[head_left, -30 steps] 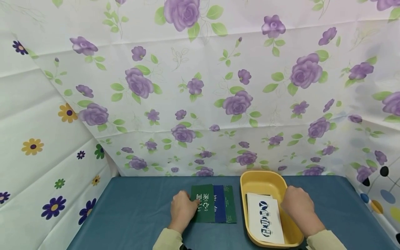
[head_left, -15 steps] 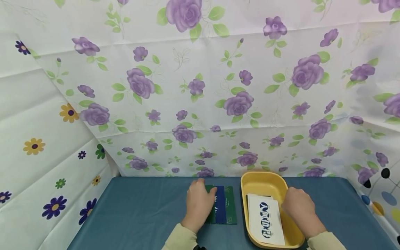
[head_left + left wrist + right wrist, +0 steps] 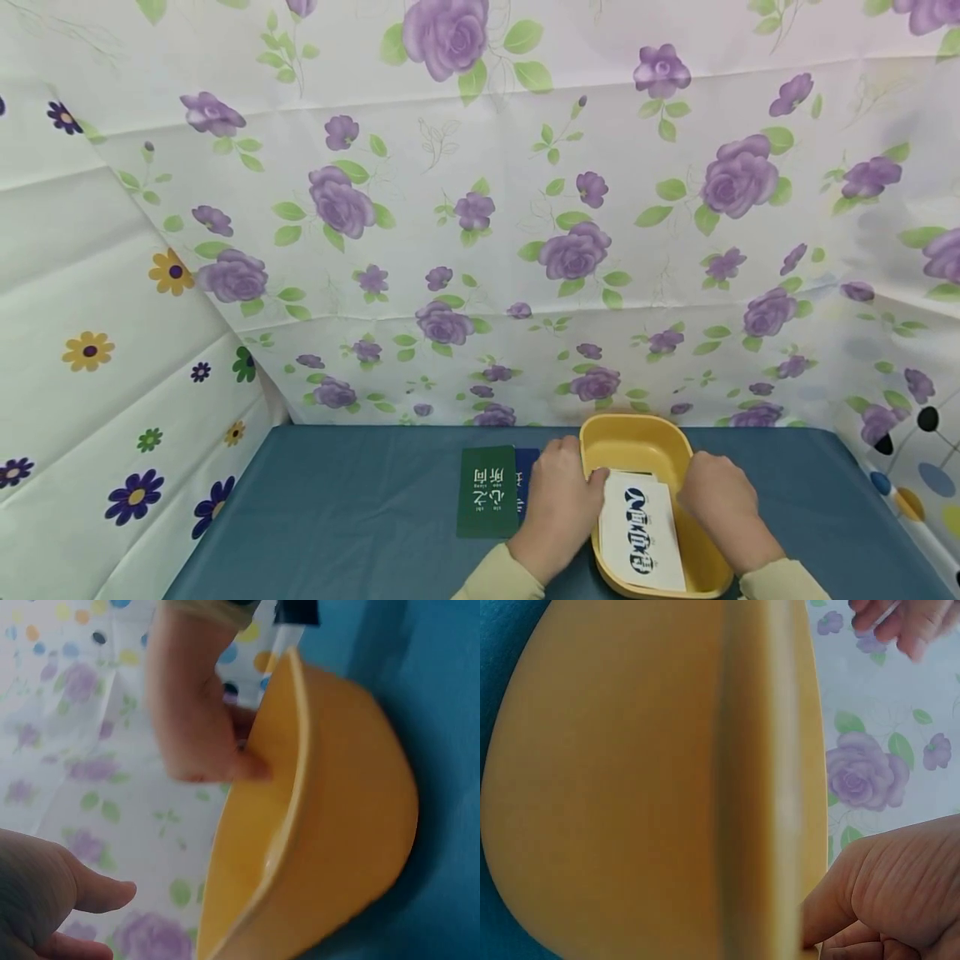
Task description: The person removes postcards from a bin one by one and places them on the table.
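Observation:
My right hand (image 3: 718, 500) grips the right rim of a yellow plastic basin (image 3: 633, 450), its thumb over the inner side. Inside the basin lies a stack of white booklets (image 3: 660, 533) with large dark blue characters on the top cover. My left hand (image 3: 558, 504) hovers at the basin's left rim; in the left wrist view its thumb and fingers are apart, with nothing between them. Left of it, a green booklet (image 3: 487, 492) with white characters lies flat, overlapping a blue booklet (image 3: 527, 467) that my left hand partly hides.
A dark teal cloth covers the table (image 3: 352, 500). Behind it hangs a white sheet (image 3: 480, 250) with purple roses, and daisy-printed sheeting (image 3: 82, 433) stands along the left side.
My left hand has moved right, from the green booklet across the row of booklets to the basin. The green booklet is uncovered again. My right hand has stayed on the basin's rim.

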Available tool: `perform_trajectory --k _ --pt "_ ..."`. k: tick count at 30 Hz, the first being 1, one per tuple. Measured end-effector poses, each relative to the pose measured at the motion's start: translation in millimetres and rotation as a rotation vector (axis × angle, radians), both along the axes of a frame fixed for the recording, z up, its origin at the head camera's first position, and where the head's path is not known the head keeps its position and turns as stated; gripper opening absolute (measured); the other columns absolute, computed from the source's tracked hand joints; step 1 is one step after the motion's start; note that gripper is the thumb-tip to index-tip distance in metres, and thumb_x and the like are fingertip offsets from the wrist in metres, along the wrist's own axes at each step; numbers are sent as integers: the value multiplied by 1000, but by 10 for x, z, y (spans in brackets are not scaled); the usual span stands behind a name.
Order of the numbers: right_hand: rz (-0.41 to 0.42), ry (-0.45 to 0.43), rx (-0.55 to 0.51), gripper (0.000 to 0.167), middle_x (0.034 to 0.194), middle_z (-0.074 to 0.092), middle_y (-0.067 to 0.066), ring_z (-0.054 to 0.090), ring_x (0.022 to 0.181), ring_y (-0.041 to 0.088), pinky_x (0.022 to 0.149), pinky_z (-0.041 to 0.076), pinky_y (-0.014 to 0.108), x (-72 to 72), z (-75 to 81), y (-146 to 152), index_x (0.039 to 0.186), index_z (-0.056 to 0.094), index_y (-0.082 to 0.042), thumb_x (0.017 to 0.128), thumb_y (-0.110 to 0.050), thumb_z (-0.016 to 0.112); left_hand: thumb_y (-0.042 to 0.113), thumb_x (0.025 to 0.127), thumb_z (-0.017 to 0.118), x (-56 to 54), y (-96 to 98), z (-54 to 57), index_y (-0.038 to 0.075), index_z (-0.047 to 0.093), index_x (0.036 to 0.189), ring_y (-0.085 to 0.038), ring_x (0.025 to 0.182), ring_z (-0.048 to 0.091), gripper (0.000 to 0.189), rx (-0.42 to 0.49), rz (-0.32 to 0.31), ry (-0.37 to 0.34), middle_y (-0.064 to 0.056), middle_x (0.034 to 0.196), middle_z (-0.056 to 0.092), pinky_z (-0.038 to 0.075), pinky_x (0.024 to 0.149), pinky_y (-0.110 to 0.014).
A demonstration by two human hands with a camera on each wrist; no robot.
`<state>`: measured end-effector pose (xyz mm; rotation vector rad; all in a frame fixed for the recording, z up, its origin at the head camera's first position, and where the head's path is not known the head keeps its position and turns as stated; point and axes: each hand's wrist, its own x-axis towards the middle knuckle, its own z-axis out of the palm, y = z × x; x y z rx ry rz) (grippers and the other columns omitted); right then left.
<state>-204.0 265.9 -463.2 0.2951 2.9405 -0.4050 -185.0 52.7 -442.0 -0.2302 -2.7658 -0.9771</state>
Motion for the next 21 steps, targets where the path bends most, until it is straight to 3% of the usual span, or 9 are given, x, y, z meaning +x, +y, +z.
perform_trajectory --k 5,10,17,21 --pt "3 -5 2 19 67 59 12 55 58 24 48 45 41 -3 2 -3 85 61 8 77 -9 63 37 81 72 62 241 -39 5 61 109 -14 87 63 44 -27 -40 -88 -5 93 61 54 70 -29" --pt "12 -15 -1 19 67 60 12 57 57 24 48 46 42 -10 -1 8 87 62 8 78 -9 62 40 81 71 78 424 -91 8 60 101 -9 78 59 39 -69 -54 -184 0 83 56 53 66 -25" --pt "16 -18 -7 18 67 60 12 57 57 25 48 45 42 -13 -6 22 86 62 7 78 -9 60 40 80 72 61 576 -265 11 59 89 -10 69 55 33 -173 -107 -181 0 75 52 50 62 -24" --pt "16 -18 -10 17 68 60 13 57 57 26 47 44 41 -14 -10 29 86 62 7 79 -9 59 38 81 72 25 610 -371 9 61 92 -11 73 58 33 -214 -152 -196 -2 79 55 51 63 -25"
